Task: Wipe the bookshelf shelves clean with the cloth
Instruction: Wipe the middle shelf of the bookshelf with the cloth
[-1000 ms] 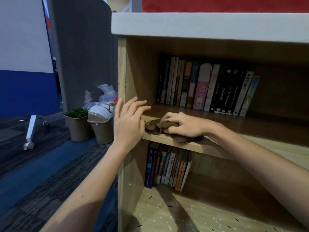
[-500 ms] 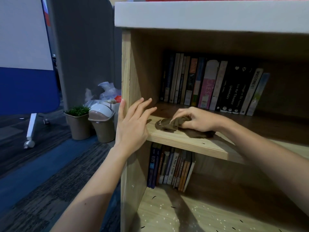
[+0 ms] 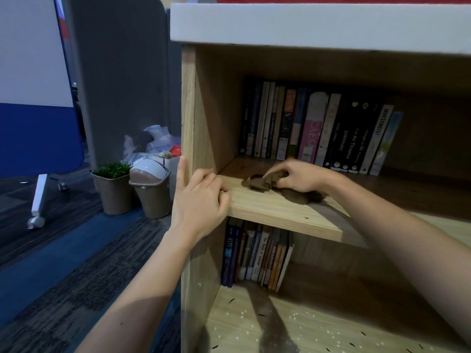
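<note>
Your left hand (image 3: 201,200) curls its fingers round the shelf (image 3: 280,212) at its front left corner. Your right hand (image 3: 298,175) pinches the cloth (image 3: 257,184) with bent fingers.

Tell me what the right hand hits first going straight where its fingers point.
Probably the bookshelf's side panel, across bare shelf. The right hand, gripping the cloth, points left; the left hand, gripping that panel's edge, might come first, depth unclear.

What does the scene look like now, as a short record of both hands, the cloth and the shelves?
left hand: grips the bookshelf's light wooden side panel
right hand: holds the crumpled brown cloth on the light wooden middle shelf
books: upright row of paperbacks behind the cloth
bottom shelf: white and dark specks, not yet wiped
</note>
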`<action>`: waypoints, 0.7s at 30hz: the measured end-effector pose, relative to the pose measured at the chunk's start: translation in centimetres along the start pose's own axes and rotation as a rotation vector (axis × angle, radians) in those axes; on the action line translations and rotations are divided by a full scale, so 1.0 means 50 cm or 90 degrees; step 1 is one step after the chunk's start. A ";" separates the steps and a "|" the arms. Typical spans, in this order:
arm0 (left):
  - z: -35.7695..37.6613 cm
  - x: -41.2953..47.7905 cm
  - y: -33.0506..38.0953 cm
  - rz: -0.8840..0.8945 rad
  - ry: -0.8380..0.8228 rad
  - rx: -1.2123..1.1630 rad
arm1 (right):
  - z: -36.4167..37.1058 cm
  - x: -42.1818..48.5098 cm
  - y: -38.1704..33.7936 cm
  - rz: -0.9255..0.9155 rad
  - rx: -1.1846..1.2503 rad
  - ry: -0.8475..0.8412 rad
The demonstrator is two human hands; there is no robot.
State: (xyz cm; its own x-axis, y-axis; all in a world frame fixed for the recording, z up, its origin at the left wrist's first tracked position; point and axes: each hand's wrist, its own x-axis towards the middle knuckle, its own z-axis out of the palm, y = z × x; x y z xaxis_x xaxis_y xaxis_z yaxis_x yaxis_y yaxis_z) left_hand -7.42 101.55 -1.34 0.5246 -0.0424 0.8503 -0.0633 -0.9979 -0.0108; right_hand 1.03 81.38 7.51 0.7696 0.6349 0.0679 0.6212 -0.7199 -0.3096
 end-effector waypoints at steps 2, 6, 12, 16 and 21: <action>-0.002 -0.007 0.002 -0.014 0.028 -0.022 | 0.016 0.032 -0.010 0.065 -0.011 0.036; 0.000 -0.017 0.005 -0.019 0.056 -0.060 | 0.051 0.029 -0.058 -0.099 0.033 0.024; 0.003 -0.020 0.002 -0.014 0.061 -0.058 | 0.017 0.060 -0.015 0.031 -0.035 0.023; 0.008 -0.020 0.006 -0.031 0.054 -0.056 | 0.051 0.081 -0.071 -0.047 0.005 0.040; 0.011 -0.017 0.004 -0.027 0.072 -0.055 | 0.036 0.092 -0.062 -0.016 -0.022 0.025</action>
State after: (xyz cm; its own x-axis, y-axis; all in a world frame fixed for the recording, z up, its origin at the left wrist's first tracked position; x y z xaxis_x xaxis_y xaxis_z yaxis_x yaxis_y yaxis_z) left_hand -7.42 101.34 -2.33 0.4290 0.0111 0.9032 -0.1181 -0.9907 0.0682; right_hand 2.38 87.03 7.08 0.7590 0.6412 0.1130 0.6440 -0.7139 -0.2749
